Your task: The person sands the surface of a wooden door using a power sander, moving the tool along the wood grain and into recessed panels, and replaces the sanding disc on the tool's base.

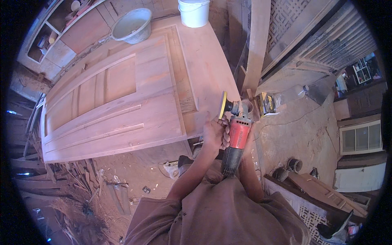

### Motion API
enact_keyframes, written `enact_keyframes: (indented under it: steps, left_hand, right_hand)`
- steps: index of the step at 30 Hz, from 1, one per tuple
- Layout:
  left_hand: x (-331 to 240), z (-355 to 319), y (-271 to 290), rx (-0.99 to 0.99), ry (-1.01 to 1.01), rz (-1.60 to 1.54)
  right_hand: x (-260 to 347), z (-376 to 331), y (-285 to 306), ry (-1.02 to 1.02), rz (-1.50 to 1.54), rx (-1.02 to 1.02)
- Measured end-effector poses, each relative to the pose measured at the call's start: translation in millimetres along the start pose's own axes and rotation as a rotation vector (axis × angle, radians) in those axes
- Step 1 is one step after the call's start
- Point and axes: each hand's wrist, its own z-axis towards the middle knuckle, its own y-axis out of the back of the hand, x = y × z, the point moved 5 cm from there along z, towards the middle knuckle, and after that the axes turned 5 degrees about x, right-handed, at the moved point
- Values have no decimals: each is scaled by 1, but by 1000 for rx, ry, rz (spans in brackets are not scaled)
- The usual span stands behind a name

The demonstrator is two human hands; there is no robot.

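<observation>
A red and black angle grinder (240, 132) is tilted up in front of my chest, with its dark rear end against my shirt. A round yellow-edged disc (223, 105) is on its head, standing on edge and facing left. My right hand (250, 136) grips the body from the right side, its fingers mostly hidden behind the tool. On the left, my left hand (216, 132) has its fingers curled against the grinder just below the disc. A brown panelled wooden door (157, 90) lies flat on the work table (206, 61), left of the tool.
A grey basin (132, 26) and a white bucket (194, 14) stand at the table's far side. A yellow and black box (267, 104) and a clear bottle (292, 94) are to the right. Scrap wood (45, 183) is piled at the left; door panels (326, 194) lean at the right.
</observation>
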Motion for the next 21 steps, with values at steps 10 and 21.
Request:
enact_keyframes:
  steps: [10, 21]
  left_hand:
    - [2, 43, -40, -159, 22, 5]
    - [6, 55, -62, -413, -31, 135]
  right_hand:
    - [47, 25, 3, -130, -1, 169]
    - [69, 48, 0, -266, 89, 162]
